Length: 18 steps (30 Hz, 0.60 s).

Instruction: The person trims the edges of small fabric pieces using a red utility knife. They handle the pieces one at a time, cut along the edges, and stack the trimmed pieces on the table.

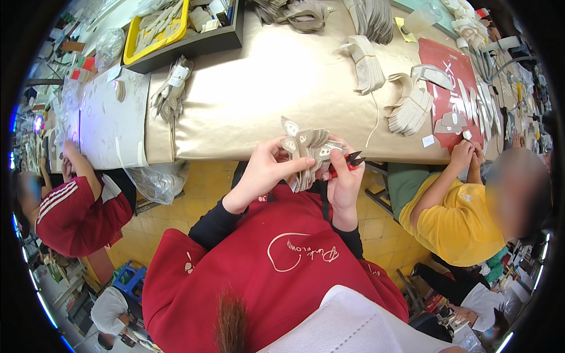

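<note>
In front of my chest, at the table's near edge, a fanned stack of beige cut-out pieces (306, 150) with small holes and pale patches is held up. My left hand (268, 167) is closed on the stack from the left, its thumb across the pieces. On the other side, my right hand (344, 182) touches the stack with its thumb and fingers. That same hand grips a small pair of red-handled snips (354, 160), dark blades pointing right, away from the stack. My right fingers are partly hidden behind the pieces.
Tied bundles of beige pieces (368, 67) (410, 109) lie on the gold-covered table (247, 82). A yellow tray (154, 47) sits in a dark box at the far left. Co-workers sit close on both sides, one in a yellow shirt (459, 217), one in a red top (82, 209).
</note>
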### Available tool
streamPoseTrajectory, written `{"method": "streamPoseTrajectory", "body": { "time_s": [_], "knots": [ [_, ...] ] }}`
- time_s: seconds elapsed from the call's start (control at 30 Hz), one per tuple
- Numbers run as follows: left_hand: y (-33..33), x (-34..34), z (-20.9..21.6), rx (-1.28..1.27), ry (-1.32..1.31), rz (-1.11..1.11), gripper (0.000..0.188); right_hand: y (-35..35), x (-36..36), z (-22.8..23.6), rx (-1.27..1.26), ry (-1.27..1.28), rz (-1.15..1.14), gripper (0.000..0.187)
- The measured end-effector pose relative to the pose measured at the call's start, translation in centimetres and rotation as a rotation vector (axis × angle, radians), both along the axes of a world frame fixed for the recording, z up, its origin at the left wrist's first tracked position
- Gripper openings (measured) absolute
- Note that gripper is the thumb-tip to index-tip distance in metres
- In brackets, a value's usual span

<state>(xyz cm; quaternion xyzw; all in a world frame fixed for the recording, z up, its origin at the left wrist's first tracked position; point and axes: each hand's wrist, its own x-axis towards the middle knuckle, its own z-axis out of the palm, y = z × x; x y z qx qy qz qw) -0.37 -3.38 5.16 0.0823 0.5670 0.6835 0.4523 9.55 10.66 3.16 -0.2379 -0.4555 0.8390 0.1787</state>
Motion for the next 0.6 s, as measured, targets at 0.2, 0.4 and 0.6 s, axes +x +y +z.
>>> {"method": "streamPoseTrajectory", "body": {
  "time_s": [0.2, 0.4, 0.6],
  "knots": [
    [-0.11, 0.2, -0.22, -0.018, 0.018, -0.063, 0.027, -0.22, -0.01, -0.05, 0.076, -0.052, -0.015, 0.027],
    [-0.31, 0.28, -0.22, 0.055, -0.043, -0.039, 0.017, -0.02, -0.07, -0.33, 0.053, -0.066, -0.063, 0.023],
    [-0.24, 0.22, -0.17, 0.005, 0.016, -0.043, 0.016, 0.01, -0.05, -0.18, 0.034, -0.06, -0.075, 0.022]
  ]
}}
